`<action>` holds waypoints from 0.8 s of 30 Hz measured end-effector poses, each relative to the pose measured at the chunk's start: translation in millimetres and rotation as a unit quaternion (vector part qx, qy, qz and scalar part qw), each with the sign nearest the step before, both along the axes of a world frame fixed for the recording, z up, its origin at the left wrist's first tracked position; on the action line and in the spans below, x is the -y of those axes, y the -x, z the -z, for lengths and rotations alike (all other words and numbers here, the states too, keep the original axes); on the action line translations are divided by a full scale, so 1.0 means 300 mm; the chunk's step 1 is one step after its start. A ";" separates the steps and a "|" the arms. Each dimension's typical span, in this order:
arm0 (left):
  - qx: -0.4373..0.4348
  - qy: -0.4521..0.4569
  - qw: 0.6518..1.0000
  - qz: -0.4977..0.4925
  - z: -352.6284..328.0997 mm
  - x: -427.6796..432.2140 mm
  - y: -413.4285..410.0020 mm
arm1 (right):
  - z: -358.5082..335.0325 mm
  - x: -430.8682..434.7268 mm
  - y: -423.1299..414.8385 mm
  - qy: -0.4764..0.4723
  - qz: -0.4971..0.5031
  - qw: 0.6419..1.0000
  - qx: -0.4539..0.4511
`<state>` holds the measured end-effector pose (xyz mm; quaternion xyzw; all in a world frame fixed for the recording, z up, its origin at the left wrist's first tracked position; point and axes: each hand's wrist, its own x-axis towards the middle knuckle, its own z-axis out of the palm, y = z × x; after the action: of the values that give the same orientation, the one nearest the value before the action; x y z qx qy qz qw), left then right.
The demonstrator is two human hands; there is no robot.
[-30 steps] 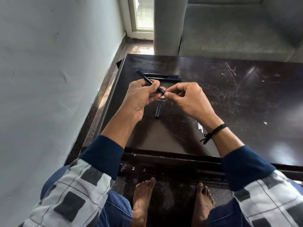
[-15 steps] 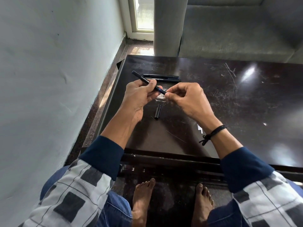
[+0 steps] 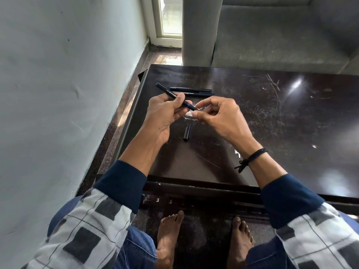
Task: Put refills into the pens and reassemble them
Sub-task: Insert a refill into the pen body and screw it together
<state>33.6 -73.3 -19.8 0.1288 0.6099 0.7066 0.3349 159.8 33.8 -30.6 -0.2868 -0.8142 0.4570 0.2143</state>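
Observation:
My left hand (image 3: 165, 115) grips a dark blue pen barrel (image 3: 171, 94) that slants up to the left over the dark table (image 3: 272, 121). My right hand (image 3: 219, 115) pinches at the barrel's near end with thumb and forefinger; what it pinches is too small to make out. A black pen cap (image 3: 187, 132) lies on the table just below the hands. Two more dark pens (image 3: 191, 91) lie side by side behind the hands, partly hidden by the held barrel.
A pale wall runs along the left, close to the table's left edge. A grey sofa (image 3: 281, 35) stands behind the table. A small white item (image 3: 237, 153) shows by my right wrist. My bare feet rest below the table's near edge.
The barrel's far end has tilted a little further up and left in my left hand. My right fingers stay pinched at its near end.

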 end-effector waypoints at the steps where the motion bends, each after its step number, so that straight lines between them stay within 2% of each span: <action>1: 0.000 0.000 1.000 -0.001 0.001 0.000 0.001 | 0.001 0.000 -0.001 -0.005 0.002 1.000 0.005; 24: -0.005 0.011 1.000 0.002 0.007 0.000 0.008 | -0.001 0.020 0.007 -0.031 0.032 0.999 0.022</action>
<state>31.2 -73.3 -21.8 0.1302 0.6192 0.6983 0.3347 157.5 27.8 -30.2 -0.3161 -0.8230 0.4178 0.2194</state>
